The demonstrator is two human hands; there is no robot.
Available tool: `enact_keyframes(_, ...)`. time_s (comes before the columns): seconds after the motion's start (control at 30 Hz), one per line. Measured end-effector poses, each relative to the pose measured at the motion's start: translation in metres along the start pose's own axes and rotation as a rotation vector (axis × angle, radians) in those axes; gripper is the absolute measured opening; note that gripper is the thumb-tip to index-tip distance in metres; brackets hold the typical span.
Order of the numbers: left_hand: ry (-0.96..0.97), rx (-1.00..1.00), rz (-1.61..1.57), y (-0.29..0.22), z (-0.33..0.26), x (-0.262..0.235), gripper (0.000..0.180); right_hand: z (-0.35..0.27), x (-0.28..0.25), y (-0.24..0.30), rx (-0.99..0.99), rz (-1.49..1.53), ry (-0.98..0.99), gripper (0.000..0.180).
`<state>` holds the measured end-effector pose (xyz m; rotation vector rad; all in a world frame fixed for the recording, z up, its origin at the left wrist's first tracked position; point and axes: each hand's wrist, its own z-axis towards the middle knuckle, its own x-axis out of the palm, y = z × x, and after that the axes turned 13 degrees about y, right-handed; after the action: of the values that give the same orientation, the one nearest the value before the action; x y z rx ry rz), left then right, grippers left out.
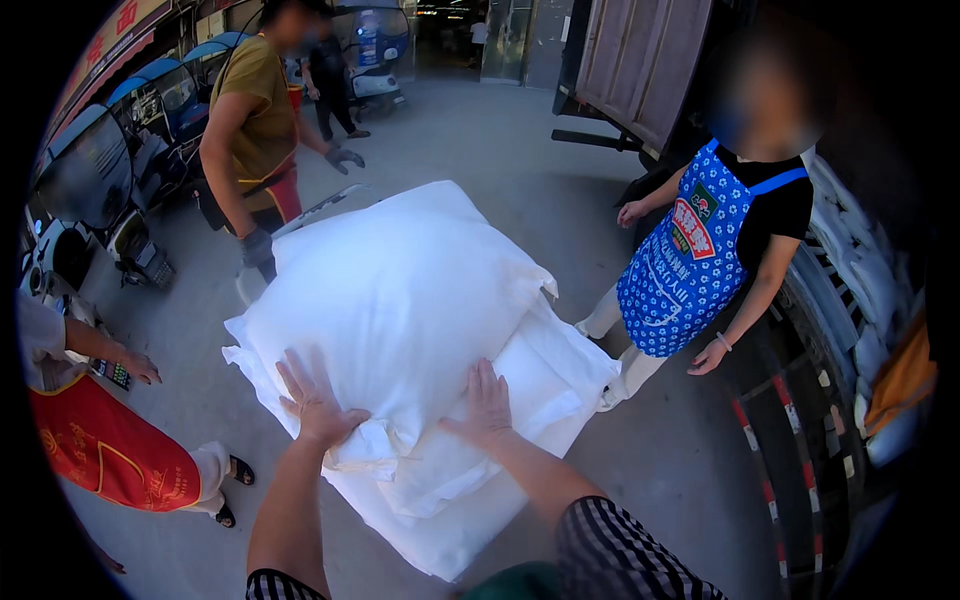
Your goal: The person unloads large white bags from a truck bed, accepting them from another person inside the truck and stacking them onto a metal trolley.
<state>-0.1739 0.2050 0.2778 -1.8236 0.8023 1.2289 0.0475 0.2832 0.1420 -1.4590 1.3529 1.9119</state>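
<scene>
Both hands flat and open on a stack of big white sacks: left hand [315, 405] spread wide on the near end of the top sack [395, 290], right hand [487, 405] palm down with fingers together on the same near edge, just above the folded mouth of the sack below [545, 385]. Neither hand grips anything; it's press and steady only. The stack sits in the middle of the concrete street, apparently on a hand cart whose pale frame [320, 208] shows at the far end, where a person in an olive shirt and grey gloves [258, 247] stands at the handle side. Top sack is bulging and lies skewed against the lower ones, so my read is that it can slide toward the far right corner. To do this well: keep palms low on the near edge, push down and slightly forward rather than sideways, load both hands evenly, and keep fingers off the seam between sacks so they don't get pinched. Person in blue patterned apron [690, 265] stands close on the right beside the truck [640, 70]; person in red apron [110, 450] on the left. Keep the stack centred between them. Can't tell how many sacks are under the top one.
</scene>
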Motion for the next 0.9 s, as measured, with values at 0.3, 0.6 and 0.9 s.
enact_keyframes(0.3, -0.006, 0.115, 0.062, -0.004, 0.048, -0.02, 0.129, 0.024, -0.007, 0.006, 0.112, -0.053, -0.01, 0.107)
enact_keyframes(0.6, -0.1, 0.235, 0.136, 0.03, 0.112, -0.074, 0.128, 0.076, -0.005, 0.061, 0.077, 0.032, -0.238, 0.105)
enact_keyframes(0.9, -0.464, 0.321, 0.211, 0.046, 0.152, -0.108, 0.116, 0.112, -0.009, 0.104, 0.062, 0.182, -0.276, 0.105)
